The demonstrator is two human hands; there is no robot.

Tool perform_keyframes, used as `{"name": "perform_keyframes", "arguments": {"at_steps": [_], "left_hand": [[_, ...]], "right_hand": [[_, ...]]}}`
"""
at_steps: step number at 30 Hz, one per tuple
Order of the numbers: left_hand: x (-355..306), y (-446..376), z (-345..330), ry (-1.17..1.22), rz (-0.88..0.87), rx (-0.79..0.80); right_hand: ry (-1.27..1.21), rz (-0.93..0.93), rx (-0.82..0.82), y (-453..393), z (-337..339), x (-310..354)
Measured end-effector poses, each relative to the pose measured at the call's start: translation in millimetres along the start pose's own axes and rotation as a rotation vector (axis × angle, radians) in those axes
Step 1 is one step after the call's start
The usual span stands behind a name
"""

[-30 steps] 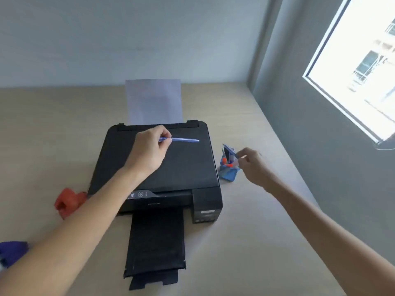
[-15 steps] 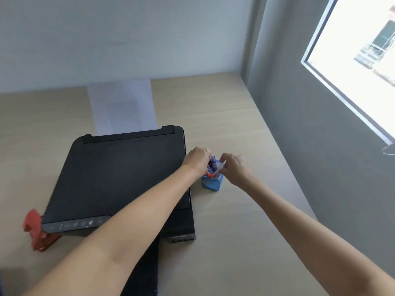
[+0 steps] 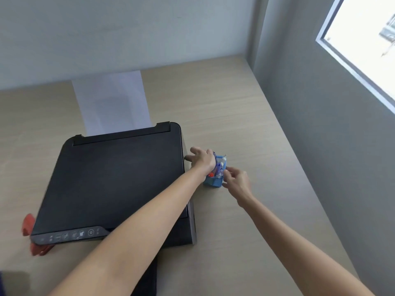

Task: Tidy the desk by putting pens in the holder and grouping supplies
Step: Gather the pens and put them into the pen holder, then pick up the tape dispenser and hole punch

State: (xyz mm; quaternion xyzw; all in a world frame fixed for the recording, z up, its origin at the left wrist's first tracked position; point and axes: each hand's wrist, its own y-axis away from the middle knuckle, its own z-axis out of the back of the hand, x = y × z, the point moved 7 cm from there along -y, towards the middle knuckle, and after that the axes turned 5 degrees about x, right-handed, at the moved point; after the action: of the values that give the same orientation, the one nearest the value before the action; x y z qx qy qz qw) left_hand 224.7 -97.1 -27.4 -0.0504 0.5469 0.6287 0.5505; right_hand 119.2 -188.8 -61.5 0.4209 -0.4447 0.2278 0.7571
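A small blue mesh pen holder [image 3: 213, 182] stands on the desk just right of the printer, with several pens [image 3: 218, 168] upright in it. My left hand [image 3: 203, 159] reaches across the printer and hovers over the holder's left rim. Its fingers curl around the top of a blue pen [image 3: 214, 153] that is going down into the holder; the fingertips are hidden. My right hand [image 3: 236, 182] is against the holder's right side, thumb and fingers gripping its rim and wall.
A black printer [image 3: 117, 178] fills the middle of the wooden desk [image 3: 224, 107], with white paper [image 3: 111, 103] standing in its rear feed. A red object [image 3: 28, 225] pokes out by the printer's left front corner. A grey wall [image 3: 320, 146] borders the desk on the right.
My left hand carried the blue pen from above the printer rightward to the holder and lowered it in. My right hand stayed at the holder. The view has shifted right.
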Motion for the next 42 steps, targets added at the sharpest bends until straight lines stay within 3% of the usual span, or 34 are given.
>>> {"name": "perform_keyframes", "arguments": {"at_steps": [5, 11, 19, 28, 32, 35, 38, 42], "left_hand": [[4.4, -16.8, -16.0, 0.286, 0.068, 0.147], [-5.8, -41.8, -7.0, 0.479, 0.082, 0.175], [-16.3, -24.9, 8.2, 0.479, 0.149, 0.158], [-56.7, 39.2, 68.7, 0.394, -0.134, 0.235], [-44.3, 87.6, 140.7, 0.465, -0.256, 0.228], [0.4, 118.4, 216.4, 0.518, -0.340, 0.141], [74.4, 136.5, 290.1, 0.530, -0.343, -0.002], [205.8, 154.2, 373.6, 0.457, -0.204, -0.283]], "right_hand": [[0.028, -0.019, -0.017, -22.5, 0.9, 10.9], [0.001, -0.039, 0.029, -58.6, -0.5, 24.7], [0.083, -0.031, 0.040, -74.3, 0.7, 29.0], [0.297, 0.265, -0.126, -19.9, 10.4, 128.3], [0.296, 0.409, -0.059, 25.5, -35.8, 183.9], [0.319, 0.498, 0.083, 62.9, -104.9, 213.0], [0.390, 0.535, 0.231, 104.5, -185.9, 224.3], [0.454, 0.577, 0.442, 154.2, -299.9, 215.3]]}}
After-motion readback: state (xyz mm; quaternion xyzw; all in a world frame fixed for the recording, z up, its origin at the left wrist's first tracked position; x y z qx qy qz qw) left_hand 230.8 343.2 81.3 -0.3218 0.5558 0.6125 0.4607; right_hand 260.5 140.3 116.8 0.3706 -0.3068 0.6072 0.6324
